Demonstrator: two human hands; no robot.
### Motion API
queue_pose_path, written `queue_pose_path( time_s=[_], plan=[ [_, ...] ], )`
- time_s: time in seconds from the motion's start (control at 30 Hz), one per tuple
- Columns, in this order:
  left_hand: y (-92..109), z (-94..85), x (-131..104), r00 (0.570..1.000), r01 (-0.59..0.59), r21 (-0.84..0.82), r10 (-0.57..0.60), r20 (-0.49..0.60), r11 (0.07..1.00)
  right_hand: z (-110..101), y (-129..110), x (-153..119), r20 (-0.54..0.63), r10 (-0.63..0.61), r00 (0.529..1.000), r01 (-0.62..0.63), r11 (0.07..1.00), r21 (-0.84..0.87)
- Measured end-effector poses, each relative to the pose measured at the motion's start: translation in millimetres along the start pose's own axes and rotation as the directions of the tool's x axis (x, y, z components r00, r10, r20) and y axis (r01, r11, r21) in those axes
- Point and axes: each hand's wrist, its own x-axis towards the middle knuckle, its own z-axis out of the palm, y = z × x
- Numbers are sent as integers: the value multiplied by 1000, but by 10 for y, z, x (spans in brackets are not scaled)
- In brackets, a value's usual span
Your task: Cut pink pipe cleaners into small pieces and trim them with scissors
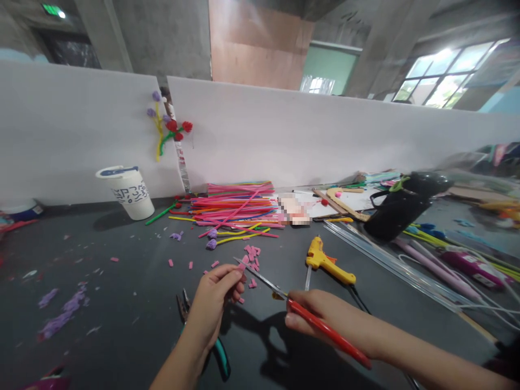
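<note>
Our left hand (221,292) pinches a pink piece (242,264); our right hand (309,311), apart from it, grips scissors (320,326), blades (264,280) by the piece | both toward the tabletop's (134,336) near edge | pliers (221,358) under our left wrist | stems (231,208) along the far edge.

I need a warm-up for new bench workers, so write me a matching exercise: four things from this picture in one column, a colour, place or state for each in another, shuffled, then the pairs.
Things
1. Scissors
2. Glue gun
3. Pliers
4. Cup

Descriptions
A. White, with dark markings on its side
B. Teal handle, partly hidden by the left forearm
C. Held in the right hand
D. Yellow body, not held by either hand

Pairs
1-C
2-D
3-B
4-A
</note>
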Motion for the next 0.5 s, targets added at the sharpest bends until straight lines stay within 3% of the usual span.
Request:
queue_pose_path(
  time_s=[0.5],
  plan=[
    [5,-22,21,999,-35,98,32,35,995,96,-2,31,20,22,1000,-24,995,99]
  ],
)
